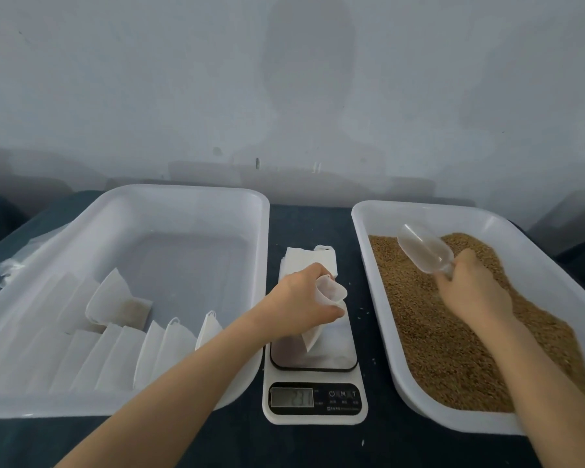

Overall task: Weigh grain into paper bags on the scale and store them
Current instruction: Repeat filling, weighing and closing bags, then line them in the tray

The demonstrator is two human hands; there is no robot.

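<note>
Scooping is the step in hand. The left hand [304, 298] pinches the mouth of a white paper bag [313, 336] and holds it open and upright on the platform of the digital scale [314, 400], in the middle of the dark worktop [311, 217]. The right hand [470, 288] has its grip closed round the handle of a clear plastic scoop [423, 248], which hangs over the grain [453, 349] with its mouth pointing far and left; no grain shows plainly inside it.

The display [291, 397] shows digits (too blurred to read with confidence), so how far the bag is filled cannot be told. The next move probably calls for dipping the scoop into the grain, carrying it left across the tray rim and tipping it gently into the bag's narrow mouth, while the left grip keeps that mouth wide without pressing down on the platform, since pressure would falsify the reading.

The right tray [537, 244], white and shallow, holds a bed of brown grain. The left tray [183, 194], also white, holds a row of paper bags [122, 352] leaning along its near side, its far half bare. A stack of flat bags [304, 261] lies just beyond the scale, between the trays. A few stray kernels [358, 315] dot the worktop beside the scale.
</note>
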